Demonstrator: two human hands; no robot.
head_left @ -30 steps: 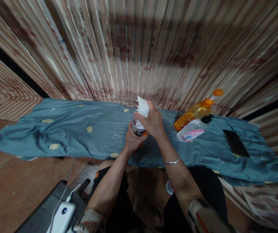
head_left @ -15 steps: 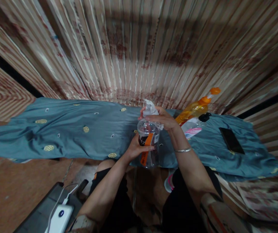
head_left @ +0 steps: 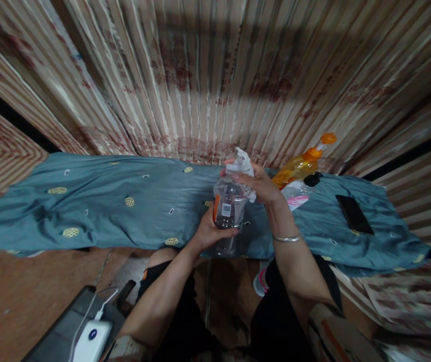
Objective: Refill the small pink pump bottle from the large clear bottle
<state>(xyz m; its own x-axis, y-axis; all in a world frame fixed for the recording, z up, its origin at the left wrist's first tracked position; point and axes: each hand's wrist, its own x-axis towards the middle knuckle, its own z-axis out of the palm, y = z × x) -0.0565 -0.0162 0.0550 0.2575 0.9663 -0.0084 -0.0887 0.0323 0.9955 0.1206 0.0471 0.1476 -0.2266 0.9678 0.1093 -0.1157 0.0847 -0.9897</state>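
Note:
My left hand [head_left: 212, 230] is wrapped round the lower part of a clear plastic bottle [head_left: 227, 220], thumb across its front. The bottle has a label with an orange band and a white barcode patch, and it stands about upright over the front edge of the cloth. In my right hand [head_left: 261, 185] is a crumpled white tissue [head_left: 243, 163], held at the bottle's top with the fingers curled behind it. The tissue and fingers partly hide the bottle's upper end, so I cannot tell whether a cap is on.
A blue-green cloth [head_left: 98, 211] covers the bench. To the right lie an orange pump bottle [head_left: 294, 170], a clear bottle with a black top [head_left: 301, 190] and a black phone [head_left: 354, 214]. A white power bank [head_left: 92, 339] with a cable is at lower left. Striped curtain [head_left: 200, 75] hangs behind.
The bottle has turned in my left hand, so the barcode now faces me and the orange band sits at the left. My right hand and the tissue have shifted slightly right and up.

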